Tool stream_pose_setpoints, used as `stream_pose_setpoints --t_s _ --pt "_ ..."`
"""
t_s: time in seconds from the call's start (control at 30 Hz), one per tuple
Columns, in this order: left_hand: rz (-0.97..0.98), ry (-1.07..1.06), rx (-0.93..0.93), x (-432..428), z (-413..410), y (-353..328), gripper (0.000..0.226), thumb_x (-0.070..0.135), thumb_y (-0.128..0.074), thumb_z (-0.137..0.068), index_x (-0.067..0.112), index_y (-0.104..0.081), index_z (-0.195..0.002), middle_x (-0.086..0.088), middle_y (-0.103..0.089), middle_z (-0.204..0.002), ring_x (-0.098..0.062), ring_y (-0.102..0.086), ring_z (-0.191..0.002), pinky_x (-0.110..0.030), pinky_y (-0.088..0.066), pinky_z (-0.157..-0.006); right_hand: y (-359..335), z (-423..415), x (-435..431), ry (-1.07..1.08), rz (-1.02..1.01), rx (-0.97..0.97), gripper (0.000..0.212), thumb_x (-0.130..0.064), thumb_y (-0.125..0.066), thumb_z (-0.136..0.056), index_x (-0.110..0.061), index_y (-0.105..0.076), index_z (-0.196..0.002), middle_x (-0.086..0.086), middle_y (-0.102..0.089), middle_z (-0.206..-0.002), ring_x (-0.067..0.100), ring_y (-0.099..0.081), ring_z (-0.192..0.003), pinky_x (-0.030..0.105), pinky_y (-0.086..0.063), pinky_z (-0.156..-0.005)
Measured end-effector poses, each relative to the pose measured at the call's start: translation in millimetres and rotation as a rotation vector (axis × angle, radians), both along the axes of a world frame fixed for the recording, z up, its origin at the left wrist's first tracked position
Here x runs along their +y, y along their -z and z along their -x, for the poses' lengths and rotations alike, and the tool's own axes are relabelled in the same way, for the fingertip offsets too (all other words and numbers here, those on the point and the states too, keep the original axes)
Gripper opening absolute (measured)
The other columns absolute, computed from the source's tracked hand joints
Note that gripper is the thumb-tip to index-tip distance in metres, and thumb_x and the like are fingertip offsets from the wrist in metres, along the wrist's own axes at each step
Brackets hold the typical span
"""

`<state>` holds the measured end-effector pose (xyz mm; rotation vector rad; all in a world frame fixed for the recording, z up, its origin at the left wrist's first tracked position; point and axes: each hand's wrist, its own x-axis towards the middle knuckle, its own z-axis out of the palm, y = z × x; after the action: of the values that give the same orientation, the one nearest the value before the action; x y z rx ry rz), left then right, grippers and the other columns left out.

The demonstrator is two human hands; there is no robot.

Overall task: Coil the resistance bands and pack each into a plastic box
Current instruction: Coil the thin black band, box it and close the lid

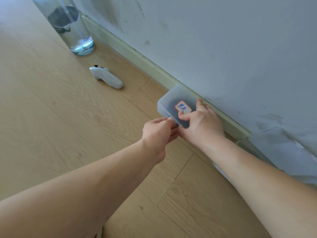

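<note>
A frosted plastic box point(173, 98) with a red-edged label point(182, 106) on its lid sits on the wooden floor against the skirting board. Something dark shows faintly through the lid. My right hand point(200, 122) lies on top of the lid, fingers spread and pressing down, one fingertip at the far edge. My left hand point(157, 133) is at the box's near front side, fingers curled and pinching the latch or lid edge there. No resistance band is plainly visible.
A white handheld controller point(106, 77) lies on the floor to the left. A tall clear water bottle point(68, 24) stands at the back left by the wall. More frosted plastic boxes point(283, 152) sit along the wall at the right, behind my right forearm.
</note>
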<state>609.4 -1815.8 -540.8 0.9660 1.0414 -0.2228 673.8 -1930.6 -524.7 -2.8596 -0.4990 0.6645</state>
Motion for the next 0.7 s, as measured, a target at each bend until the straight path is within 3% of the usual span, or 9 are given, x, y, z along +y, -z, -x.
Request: stream_pose_setpoints --t_s 0.13,0.27,0.43,0.5,0.57,0.7 --pt "-0.039 0.069 -0.017 -3 2 5 0.022 0.0 -0.061 -0.099 0.014 -0.078 -0.097 -0.006 -0.082 -0.095 -0.023 -0.079 -0.098 -0.038 -0.062 -0.094 -5 1 -3 0.029 -0.035 -0.009 0.051 -0.051 -0.076 -0.084 -0.049 -0.063 -0.133 0.013 -0.021 -0.17 0.032 -0.029 -0.151 0.04 -0.033 -0.12" --pt "-0.101 0.079 -0.006 0 1 10 0.011 0.008 -0.067 -0.097 0.011 -0.076 -0.102 -0.007 -0.082 -0.094 -0.019 -0.079 -0.094 -0.034 -0.064 -0.087 -9 -4 -12 -0.021 -0.009 0.008 0.069 -0.04 -0.081 -0.082 -0.045 -0.05 -0.144 0.012 -0.025 -0.167 0.032 -0.037 -0.145 0.039 -0.039 -0.114" --pt "-0.055 0.001 0.004 -3 -2 16 0.026 0.025 -0.078 -0.093 0.002 -0.074 -0.104 -0.013 -0.08 -0.095 -0.025 -0.079 -0.095 -0.038 -0.065 -0.084 -9 -7 -9 0.0 -0.045 -0.019 0.064 -0.037 -0.075 -0.077 -0.041 -0.054 -0.138 0.01 -0.049 -0.138 0.034 -0.054 -0.123 0.036 -0.047 -0.095" --pt "-0.028 -0.019 -0.002 -5 -3 18 0.027 0.026 -0.078 -0.094 0.001 -0.074 -0.104 -0.015 -0.08 -0.099 -0.027 -0.079 -0.098 -0.04 -0.065 -0.087 -9 -7 -8 0.002 -0.041 0.007 0.069 -0.037 -0.073 -0.079 -0.045 -0.05 -0.143 0.012 -0.043 -0.148 0.035 -0.048 -0.133 0.037 -0.044 -0.105" --pt "-0.002 -0.019 -0.015 -8 -4 17 0.03 0.028 -0.077 -0.094 0.001 -0.075 -0.107 -0.018 -0.079 -0.105 -0.03 -0.077 -0.102 -0.042 -0.064 -0.089 -9 -7 -7 -0.005 -0.007 0.047 0.072 -0.036 -0.071 -0.084 -0.048 -0.045 -0.149 0.014 -0.026 -0.166 0.034 -0.033 -0.149 0.038 -0.033 -0.119" --pt "0.01 0.0 -0.03 -12 -11 13 0.027 0.024 -0.079 -0.093 0.0 -0.075 -0.104 -0.019 -0.08 -0.103 -0.028 -0.078 -0.092 -0.044 -0.064 -0.088 -7 -6 -8 -0.028 0.038 0.048 0.072 -0.033 -0.068 -0.087 -0.05 -0.041 -0.152 0.015 -0.011 -0.172 0.035 -0.018 -0.156 0.041 -0.021 -0.126"
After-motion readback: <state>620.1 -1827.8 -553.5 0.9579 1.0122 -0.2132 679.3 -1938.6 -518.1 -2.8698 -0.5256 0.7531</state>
